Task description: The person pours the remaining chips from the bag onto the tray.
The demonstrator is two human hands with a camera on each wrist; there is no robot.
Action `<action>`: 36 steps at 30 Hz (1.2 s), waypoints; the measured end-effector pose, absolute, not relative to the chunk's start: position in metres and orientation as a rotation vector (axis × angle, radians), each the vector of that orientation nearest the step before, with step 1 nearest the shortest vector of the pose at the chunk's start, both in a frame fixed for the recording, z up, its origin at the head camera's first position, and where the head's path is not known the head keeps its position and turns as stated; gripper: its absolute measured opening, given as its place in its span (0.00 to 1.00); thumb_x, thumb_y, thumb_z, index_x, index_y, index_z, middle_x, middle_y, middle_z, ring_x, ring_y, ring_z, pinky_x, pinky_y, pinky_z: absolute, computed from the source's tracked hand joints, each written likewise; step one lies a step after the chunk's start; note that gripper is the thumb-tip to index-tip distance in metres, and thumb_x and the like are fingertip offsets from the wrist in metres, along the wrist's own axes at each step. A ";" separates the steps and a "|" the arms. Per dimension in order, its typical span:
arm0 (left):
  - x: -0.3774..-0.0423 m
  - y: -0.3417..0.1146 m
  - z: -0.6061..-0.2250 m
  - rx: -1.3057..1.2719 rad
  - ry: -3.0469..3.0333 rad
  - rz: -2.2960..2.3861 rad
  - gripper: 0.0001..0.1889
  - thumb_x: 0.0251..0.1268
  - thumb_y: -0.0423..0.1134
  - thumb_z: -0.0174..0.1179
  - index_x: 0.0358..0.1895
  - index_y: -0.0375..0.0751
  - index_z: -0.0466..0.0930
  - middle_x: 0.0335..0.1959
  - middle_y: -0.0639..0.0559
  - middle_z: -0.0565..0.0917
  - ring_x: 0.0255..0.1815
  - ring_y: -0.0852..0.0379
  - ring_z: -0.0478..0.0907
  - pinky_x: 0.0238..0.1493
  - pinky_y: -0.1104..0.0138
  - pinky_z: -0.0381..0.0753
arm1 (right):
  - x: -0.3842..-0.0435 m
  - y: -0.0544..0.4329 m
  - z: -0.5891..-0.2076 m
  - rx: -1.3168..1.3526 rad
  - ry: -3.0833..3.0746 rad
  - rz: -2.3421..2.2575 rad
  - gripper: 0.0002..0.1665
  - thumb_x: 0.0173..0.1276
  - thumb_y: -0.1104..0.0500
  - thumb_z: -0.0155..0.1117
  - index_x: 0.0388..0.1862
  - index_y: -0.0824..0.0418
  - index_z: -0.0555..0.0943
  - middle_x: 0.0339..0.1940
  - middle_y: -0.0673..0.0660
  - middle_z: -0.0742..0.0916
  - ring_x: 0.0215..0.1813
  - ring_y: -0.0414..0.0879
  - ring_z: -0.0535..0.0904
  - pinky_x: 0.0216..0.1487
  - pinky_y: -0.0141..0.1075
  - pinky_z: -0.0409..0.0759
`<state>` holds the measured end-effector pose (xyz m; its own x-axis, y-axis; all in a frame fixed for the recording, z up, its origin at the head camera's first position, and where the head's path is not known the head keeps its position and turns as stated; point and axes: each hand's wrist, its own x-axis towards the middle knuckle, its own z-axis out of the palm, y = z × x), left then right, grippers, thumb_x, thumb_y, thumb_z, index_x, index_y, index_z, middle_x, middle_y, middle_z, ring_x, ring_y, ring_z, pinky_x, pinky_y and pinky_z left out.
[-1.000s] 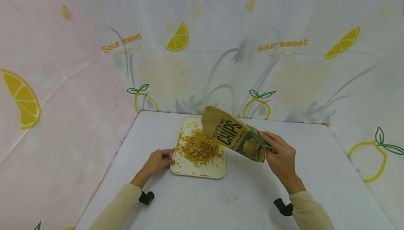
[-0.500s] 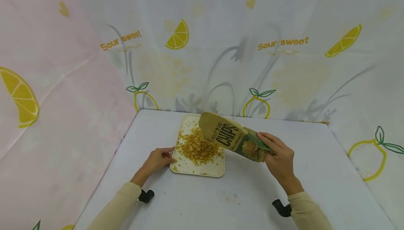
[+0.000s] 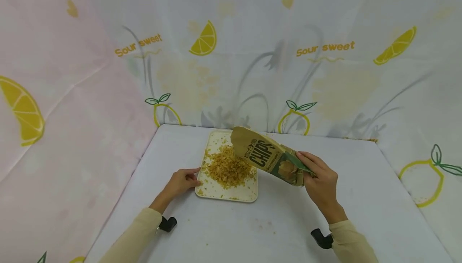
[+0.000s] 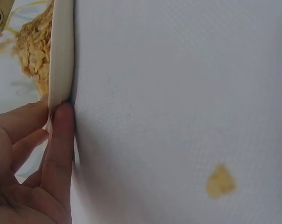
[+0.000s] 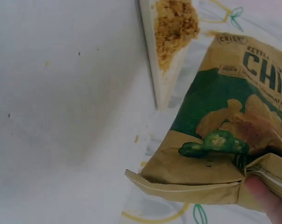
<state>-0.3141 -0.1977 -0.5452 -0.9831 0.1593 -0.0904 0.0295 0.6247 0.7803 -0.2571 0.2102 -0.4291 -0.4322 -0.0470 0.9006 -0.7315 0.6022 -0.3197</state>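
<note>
In the head view, a cream tray (image 3: 225, 195) lies on the table and bears a heap of crushed chips (image 3: 226, 170). My left hand (image 3: 180, 183) pinches the tray's left edge. Up close in the left wrist view, the tray's side wall (image 4: 61, 51) is between thumb and fingers. My right hand (image 3: 321, 181) grips the bottom end of a brown and green chip bag (image 3: 265, 154). The bag is tilted, its upper end low over the heap's right part. In the right wrist view, the thumb (image 5: 266, 198) presses the folded bottom of the bag. The bag's inside is hidden.
A white cloth covers the table (image 3: 231, 235), with a few small crumbs near the front. Lemon-print fabric (image 3: 252, 54) stands close behind the tray and at both sides. Black camera mounts (image 3: 167, 224) hang at both wrists.
The bag's upper end has come down slightly toward the heap, then shifted a touch to the right with my right hand. My left hand and the tray stay in place.
</note>
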 end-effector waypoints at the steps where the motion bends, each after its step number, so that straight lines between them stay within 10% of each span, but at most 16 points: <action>1: -0.315 -0.198 -0.546 0.171 2.697 1.289 0.29 0.56 0.36 0.72 0.63 0.38 0.77 0.32 0.54 0.81 0.28 0.59 0.75 0.30 0.67 0.76 | -0.256 0.210 -0.429 0.624 -1.877 0.896 0.25 0.46 0.89 0.53 0.42 0.77 0.85 0.41 0.71 0.86 0.41 0.66 0.83 0.52 0.22 0.73; 36: -0.314 -0.197 -0.544 0.188 2.693 1.302 0.29 0.55 0.35 0.72 0.63 0.38 0.77 0.31 0.54 0.81 0.28 0.59 0.76 0.30 0.66 0.78 | -0.268 0.224 -0.444 0.591 -1.830 0.917 0.26 0.50 0.86 0.60 0.46 0.70 0.86 0.46 0.66 0.87 0.46 0.60 0.84 0.54 0.27 0.75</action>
<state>-0.3136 -0.1975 -0.5439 -0.9817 0.1748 -0.0750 0.0498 0.6168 0.7855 -0.2677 0.2235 -0.4442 -0.4134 -0.0001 0.9105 -0.7296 0.5983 -0.3312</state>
